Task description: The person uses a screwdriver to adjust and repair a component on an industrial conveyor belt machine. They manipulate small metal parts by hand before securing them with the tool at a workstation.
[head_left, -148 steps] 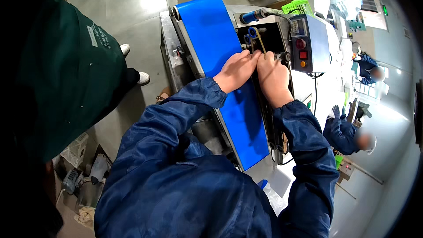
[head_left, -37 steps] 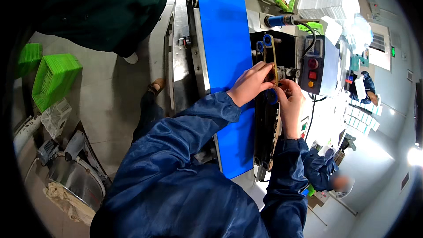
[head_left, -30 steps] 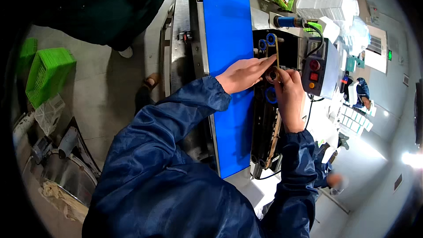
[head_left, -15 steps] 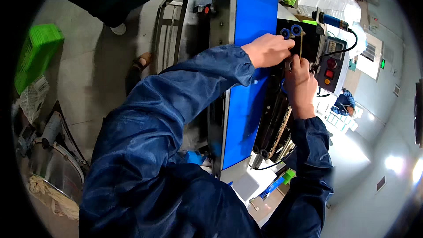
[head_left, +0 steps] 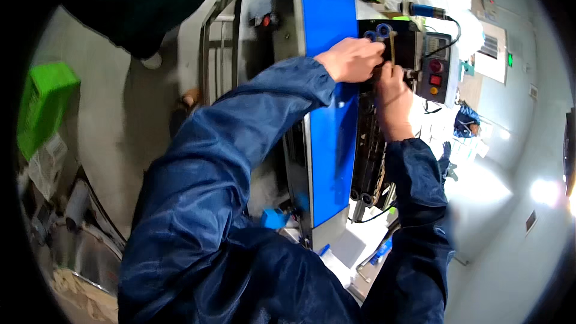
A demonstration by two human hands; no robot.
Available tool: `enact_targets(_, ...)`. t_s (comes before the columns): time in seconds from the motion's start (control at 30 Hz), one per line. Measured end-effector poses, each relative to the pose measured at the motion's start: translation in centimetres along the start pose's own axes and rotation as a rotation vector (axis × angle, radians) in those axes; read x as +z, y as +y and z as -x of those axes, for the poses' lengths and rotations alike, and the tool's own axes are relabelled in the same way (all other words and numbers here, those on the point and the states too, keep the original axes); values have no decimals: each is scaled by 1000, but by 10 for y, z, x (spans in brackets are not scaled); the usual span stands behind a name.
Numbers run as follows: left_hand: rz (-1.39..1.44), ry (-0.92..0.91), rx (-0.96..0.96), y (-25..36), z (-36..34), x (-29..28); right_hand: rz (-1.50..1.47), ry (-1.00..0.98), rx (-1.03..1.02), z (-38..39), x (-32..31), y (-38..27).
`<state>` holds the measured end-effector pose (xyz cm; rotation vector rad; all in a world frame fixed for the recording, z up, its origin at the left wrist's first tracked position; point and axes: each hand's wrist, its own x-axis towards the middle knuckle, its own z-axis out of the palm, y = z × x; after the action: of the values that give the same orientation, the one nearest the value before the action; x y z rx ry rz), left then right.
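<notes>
Both of my hands work at a dark machine head beside a blue conveyor belt. My left hand reaches over the belt, its fingers pinched together just below two blue-rimmed rollers. Close to its fingertips, my right hand is also closed, with its thumb and fingers drawn together. A thin yellowish strip or belt runs down from the rollers to the right fingertips. What lies between the fingers of either hand is too small and hidden to make out.
A control box with red and yellow buttons stands right of my hands, a cable looping above it. Green crates sit on the floor at left. Someone in dark clothing stands across the belt; another person is farther off at right.
The view has shifted, so the machine and belt sit farther left. Both hands remain closed at the same spot below the rollers.
</notes>
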<state>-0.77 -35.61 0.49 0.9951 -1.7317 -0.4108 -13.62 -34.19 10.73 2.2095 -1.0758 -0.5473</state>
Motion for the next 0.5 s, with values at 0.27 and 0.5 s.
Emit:
enact_targets(0.27,235,-37,-162,21,6,2,-767,297,314,50,-18,-5)
enact_targets(0.5,310,-73,-408,59,-8,-2,-1449,264,790,90,-12,21)
